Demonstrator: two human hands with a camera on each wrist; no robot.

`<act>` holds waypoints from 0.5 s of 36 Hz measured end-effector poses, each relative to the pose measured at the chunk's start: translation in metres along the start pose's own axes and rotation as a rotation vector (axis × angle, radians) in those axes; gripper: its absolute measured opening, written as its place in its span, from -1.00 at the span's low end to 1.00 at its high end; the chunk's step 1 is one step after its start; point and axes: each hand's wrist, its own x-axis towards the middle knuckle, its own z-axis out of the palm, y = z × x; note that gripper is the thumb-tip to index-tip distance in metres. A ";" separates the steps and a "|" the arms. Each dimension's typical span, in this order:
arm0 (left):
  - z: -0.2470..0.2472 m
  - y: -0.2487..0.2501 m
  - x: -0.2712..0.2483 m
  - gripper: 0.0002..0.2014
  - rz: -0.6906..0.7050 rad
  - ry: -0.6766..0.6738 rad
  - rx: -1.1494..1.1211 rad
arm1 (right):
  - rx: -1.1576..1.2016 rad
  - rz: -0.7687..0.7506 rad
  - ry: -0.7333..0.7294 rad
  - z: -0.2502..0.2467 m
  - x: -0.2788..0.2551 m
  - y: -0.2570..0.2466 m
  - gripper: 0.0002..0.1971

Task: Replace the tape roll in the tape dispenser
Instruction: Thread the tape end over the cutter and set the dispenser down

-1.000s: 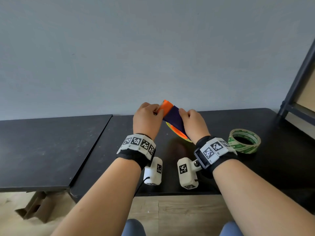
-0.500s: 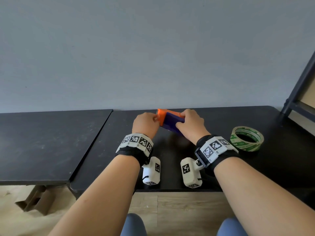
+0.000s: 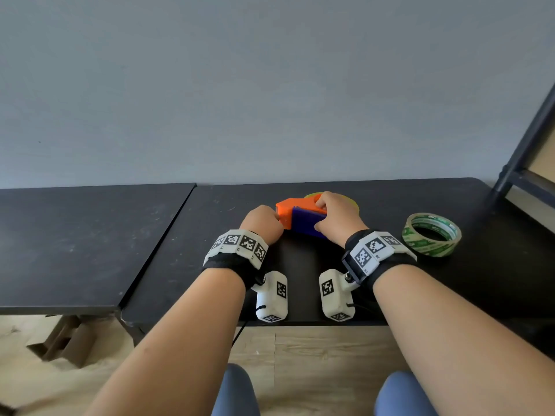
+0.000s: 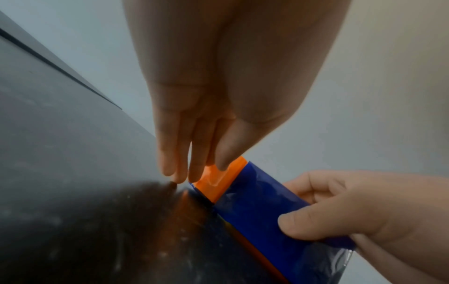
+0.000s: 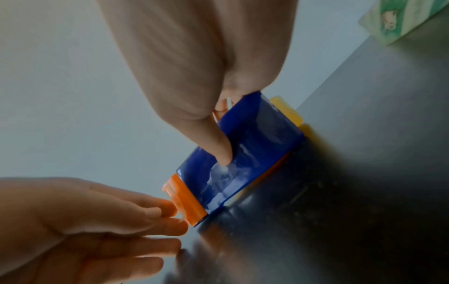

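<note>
Resting on table (image 3: 390, 205), dispenser (image 3: 295, 220) sat between 2 hands | right hand (image 3: 338, 219) clasped blue body | left hand (image 3: 264, 223) fingers straight, touching orange end | judged light, rigid, glossy-slick: grip flat sides | roll (image 3: 431, 234) lay well right.

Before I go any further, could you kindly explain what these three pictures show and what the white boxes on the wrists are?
There is no machine here: a person is working with two bare hands. The white boxes are small cameras strapped under each wrist. One picture comes from a camera on the head, looking down; the other two look along each hand from the wrists. On the black table sits an orange and blue tape dispenser. The right hand grips its blue part, thumb pressed on the side. The left hand touches the orange end with straight fingers. A green-printed tape roll lies flat to the right, untouched.
</note>
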 end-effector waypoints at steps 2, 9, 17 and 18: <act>0.002 0.002 0.000 -0.73 -0.010 -0.006 0.004 | 0.000 0.000 0.011 0.001 0.000 0.000 -0.57; -0.002 0.003 -0.012 -0.69 -0.006 -0.052 0.093 | -0.016 -0.015 0.052 -0.002 -0.009 -0.002 -0.51; -0.011 0.006 -0.032 -0.63 0.008 -0.091 0.136 | -0.008 -0.022 -0.036 -0.009 -0.021 -0.006 -0.52; -0.012 0.007 -0.034 -0.63 0.006 -0.086 0.129 | -0.010 -0.029 -0.030 -0.011 -0.023 -0.006 -0.52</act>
